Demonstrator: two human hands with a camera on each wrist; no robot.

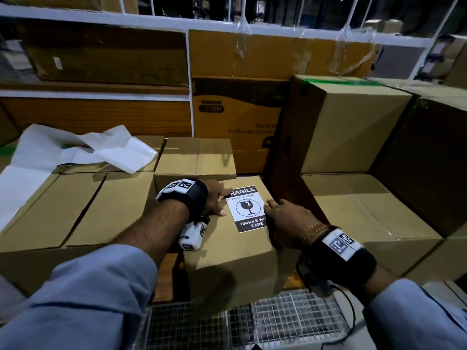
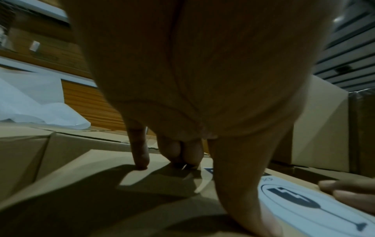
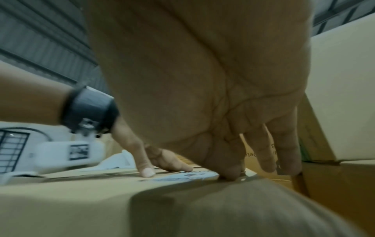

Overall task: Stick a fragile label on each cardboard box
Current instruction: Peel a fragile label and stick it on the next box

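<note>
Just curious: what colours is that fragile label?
Black and white fragile label, clearest in the head view.

fragile label (image 1: pixel 248 209): white, black bands, glass icon | flat atop cardboard box (image 1: pixel 227 251) | box: brown, closed

A: Box (image 1: pixel 227 251) material?
B: Matt brown cardboard, smooth faces. Its label (image 1: pixel 249 209) is white paper, black print, slight sheen.

A: The sheet (image 1: pixel 75 150) at the back left?
B: Thin white paper, creased and crumpled.

A: Wrist gear?
B: The strap (image 1: pixel 195 195) is black cloth, matt; the camera (image 1: pixel 192 236) beneath it is white plastic, smooth. The bracelet (image 1: pixel 314 233) is gold-coloured metal chain.

A: Foreground?
B: The grid (image 1: pixel 278 322) is white-coated wire. Sleeves (image 1: pixel 83 299) are light blue woven cloth.
</note>
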